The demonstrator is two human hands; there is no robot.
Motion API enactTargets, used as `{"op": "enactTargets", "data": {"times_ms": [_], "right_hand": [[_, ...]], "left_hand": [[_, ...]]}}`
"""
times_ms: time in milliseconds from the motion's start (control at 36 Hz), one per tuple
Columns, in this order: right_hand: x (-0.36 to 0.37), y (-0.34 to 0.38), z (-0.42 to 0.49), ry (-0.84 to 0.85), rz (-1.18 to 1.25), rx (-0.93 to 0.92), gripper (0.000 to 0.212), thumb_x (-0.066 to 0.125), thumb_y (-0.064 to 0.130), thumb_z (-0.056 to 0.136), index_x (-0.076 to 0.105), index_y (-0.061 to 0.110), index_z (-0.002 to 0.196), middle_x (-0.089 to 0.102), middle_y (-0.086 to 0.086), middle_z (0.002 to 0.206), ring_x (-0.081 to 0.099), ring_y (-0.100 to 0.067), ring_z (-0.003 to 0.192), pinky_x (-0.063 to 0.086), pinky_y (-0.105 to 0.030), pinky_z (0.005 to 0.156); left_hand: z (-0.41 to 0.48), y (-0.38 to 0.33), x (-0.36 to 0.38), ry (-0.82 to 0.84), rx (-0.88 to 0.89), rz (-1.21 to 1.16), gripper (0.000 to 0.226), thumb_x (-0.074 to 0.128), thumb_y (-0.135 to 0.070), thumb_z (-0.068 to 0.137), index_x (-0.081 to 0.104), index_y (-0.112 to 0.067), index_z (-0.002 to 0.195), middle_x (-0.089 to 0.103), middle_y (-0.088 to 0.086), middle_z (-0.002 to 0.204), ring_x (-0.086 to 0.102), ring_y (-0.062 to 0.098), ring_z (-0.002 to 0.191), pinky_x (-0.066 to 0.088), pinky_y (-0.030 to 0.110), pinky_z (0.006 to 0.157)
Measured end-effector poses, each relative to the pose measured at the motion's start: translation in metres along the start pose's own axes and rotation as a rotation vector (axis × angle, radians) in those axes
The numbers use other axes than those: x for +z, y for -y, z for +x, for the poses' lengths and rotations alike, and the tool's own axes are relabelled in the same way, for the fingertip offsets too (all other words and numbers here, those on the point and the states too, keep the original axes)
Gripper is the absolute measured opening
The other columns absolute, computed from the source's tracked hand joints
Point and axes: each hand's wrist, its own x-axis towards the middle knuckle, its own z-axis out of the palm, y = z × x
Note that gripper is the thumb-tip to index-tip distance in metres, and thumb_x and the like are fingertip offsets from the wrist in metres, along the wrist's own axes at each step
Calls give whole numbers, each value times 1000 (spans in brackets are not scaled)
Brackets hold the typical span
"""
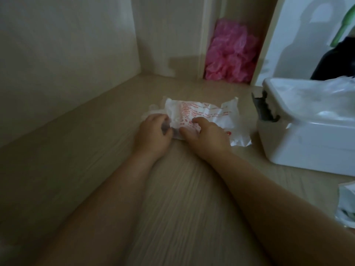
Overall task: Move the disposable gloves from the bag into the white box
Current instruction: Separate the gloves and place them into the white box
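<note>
Two bare forearms (pixel 119 198) are extended from the near edge across the wooden tabletop (pixel 172 198). One white bag (pixel 209 112) with red print is laid flat near the middle of the tabletop and is pinched between the curled fingers and thumb of the right hand (pixel 208 138). One wad of clear gloves (pixel 153 110) protrudes from the bag's left end and is gripped by the curled fingers of the left hand (pixel 153 133). One white box (pixel 307 143), uncovered, is set just right of the bag, separated by a narrow gap. More clear film (pixel 324 96) is heaped inside it, and one dark latch (pixel 264 110) is fitted on its left wall. Bare tabletop is left open from the hands leftward to the side wall (pixel 67 54). One pink plastic bundle (pixel 228 54) is lodged in a recess behind. One piece of white plastic (pixel 347 204) is cut off by the right edge.
</note>
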Motion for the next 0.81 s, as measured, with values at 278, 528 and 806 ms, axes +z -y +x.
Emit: {"op": "enactTargets", "data": {"times_ms": [278, 528, 806], "right_hand": [[0, -9, 16, -73, 227, 46, 46, 31, 41, 100, 67, 13, 91, 64, -3, 86, 58, -21, 84, 46, -37, 84], [1, -18, 17, -202, 396, 35, 43, 42, 31, 98, 45, 20, 57, 44, 5, 56, 41, -6, 55, 29, -25, 52], [-8, -23, 11, -326, 518, -8, 20, 52, 23, 92, 55, 20, 72, 51, 9, 66, 46, -1, 63, 34, -8, 57]], "left_hand": [[1, -5, 3, -134, 137, 132, 25, 61, -42, 83, 77, -28, 97, 65, -3, 119, 47, 34, 115, 35, 40, 93], [3, -5, 4, -306, 210, 141, 11, 66, -32, 78, 74, -24, 76, 68, -5, 106, 53, 36, 105, 30, 34, 87], [-6, -12, 3, -117, 327, -152, 3, 63, -9, 87, 64, -11, 86, 63, -7, 85, 56, 6, 80, 44, 17, 71]]}}
